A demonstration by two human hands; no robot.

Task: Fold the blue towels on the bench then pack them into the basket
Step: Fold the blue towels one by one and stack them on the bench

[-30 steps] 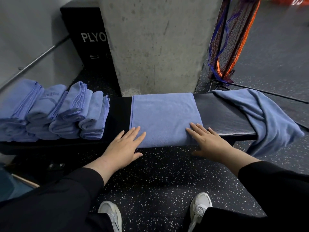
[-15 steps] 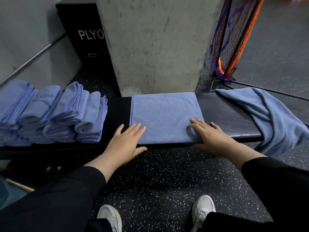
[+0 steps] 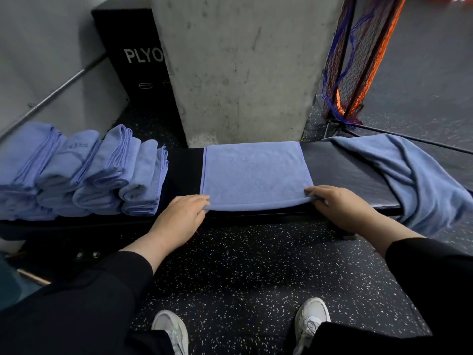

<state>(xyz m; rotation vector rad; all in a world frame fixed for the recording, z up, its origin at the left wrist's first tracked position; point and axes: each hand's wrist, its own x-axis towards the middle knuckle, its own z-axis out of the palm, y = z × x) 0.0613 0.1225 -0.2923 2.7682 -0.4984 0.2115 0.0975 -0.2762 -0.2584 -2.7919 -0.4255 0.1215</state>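
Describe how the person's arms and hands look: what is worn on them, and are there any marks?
Both arms are covered by long black sleeves, the left sleeve and the right sleeve, plain and loose, ending just above the wrists. No logo or pattern shows on them. The left hand and the right hand are bare: no gloves, and no rings, watch or bracelet visible.

A half-folded blue towel (image 3: 256,175) lies flat across the middle of the dark padded worktop (image 3: 345,175), and both hands grip its near edge: the left hand (image 3: 179,216) pinches the near left corner, the right hand (image 3: 340,206) the near right corner, lifting that edge slightly. A row of folded towels (image 3: 84,172) sits at the worktop's left end, while an unfolded towel (image 3: 419,180) drapes over its right end, before a concrete pillar (image 3: 238,73).
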